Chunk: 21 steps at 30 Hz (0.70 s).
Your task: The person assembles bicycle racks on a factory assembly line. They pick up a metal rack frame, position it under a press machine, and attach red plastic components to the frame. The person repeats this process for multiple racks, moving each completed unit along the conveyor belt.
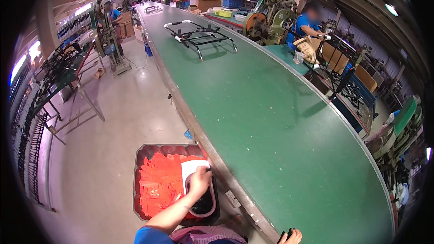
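My left hand (200, 181) reaches down over a white-rimmed container (211, 208) with dark contents. Its fingers are bent together, and a bit of something dark shows at their tips, too small to name. That container stands inside a black plastic tub (136, 199), beside a heap of flat red strips (159, 183). At the lower edge of the view, my right hand (291, 236) is by the near border of the green conveyor belt (271, 153). Its fingers are curled next to something black, mostly cut off by the picture's edge.
A black metal frame (203, 36) with white tube sections lies farther up the belt. Across it, a co-worker (309, 25) in blue handles parts at a bench beside a green machine (275, 16). A table of black parts (68, 74) stands left, beyond the aisle floor (122, 108).
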Available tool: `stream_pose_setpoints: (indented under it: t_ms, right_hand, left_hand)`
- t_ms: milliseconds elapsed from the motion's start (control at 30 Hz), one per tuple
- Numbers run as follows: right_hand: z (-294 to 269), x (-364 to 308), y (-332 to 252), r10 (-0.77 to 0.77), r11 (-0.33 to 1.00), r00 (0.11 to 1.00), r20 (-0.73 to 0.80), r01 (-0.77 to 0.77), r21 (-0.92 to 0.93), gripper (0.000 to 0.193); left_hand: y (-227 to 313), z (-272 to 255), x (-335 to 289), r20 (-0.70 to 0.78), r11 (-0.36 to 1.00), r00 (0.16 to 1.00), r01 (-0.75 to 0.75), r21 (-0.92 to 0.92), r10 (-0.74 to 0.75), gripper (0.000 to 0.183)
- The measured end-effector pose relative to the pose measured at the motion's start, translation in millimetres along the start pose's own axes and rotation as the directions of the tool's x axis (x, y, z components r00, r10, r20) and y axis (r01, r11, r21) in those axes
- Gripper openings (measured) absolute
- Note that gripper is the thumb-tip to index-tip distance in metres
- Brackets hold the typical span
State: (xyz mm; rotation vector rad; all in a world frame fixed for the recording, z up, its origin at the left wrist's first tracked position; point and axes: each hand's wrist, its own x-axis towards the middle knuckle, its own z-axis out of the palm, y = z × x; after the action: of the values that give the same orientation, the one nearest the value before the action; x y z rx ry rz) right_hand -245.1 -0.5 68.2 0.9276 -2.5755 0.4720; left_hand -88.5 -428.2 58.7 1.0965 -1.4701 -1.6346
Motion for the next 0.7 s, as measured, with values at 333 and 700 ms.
stream_pose_setpoints:
  t_ms: [333,700]
  right_hand:
    - [5,-5,3,0.126,0.991,0.981,-0.149,-0.130,-0.014,0.025]
    - [-1,-3,-5,0.151,0.988,0.987,-0.063,-0.152,-0.027,0.025]
  left_hand:
    - [22,97,73,0.151,0.532,0.717,-0.624,0.572,0.680,0.016]
    - [1,100,80,0.179,0.447,0.731,-0.571,0.688,0.658,0.020]
